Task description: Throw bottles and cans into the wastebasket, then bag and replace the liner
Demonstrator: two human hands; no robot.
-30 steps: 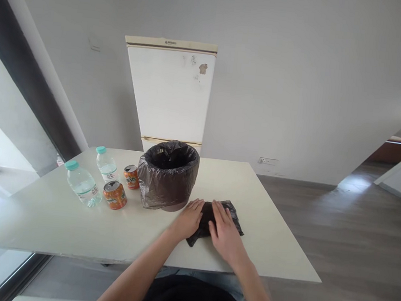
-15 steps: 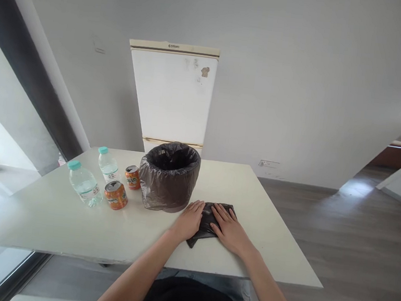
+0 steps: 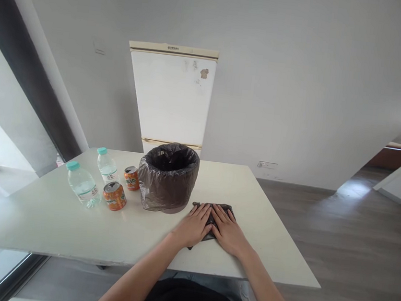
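Observation:
A folded black plastic bag (image 3: 215, 207) lies on the white table (image 3: 69, 222), just right of a small bin lined with a dark bag (image 3: 167, 176). My left hand (image 3: 193, 227) rests flat on the bag's left part, fingers stretched out. My right hand (image 3: 227, 230) lies flat beside it on the right part, fingers spread. Together the two hands cover most of the bag, so that only its far edge and a near corner show.
Two water bottles with teal caps (image 3: 82, 185) (image 3: 106, 166) and two orange drink cans (image 3: 114, 195) (image 3: 131, 178) stand left of the bin. A white fridge (image 3: 170, 98) stands behind the table. The table's near edge runs just below my wrists.
My left hand has slid right onto the bag, next to my right hand. The right hand drew in a little, and the bag now looks smaller and more squarely folded.

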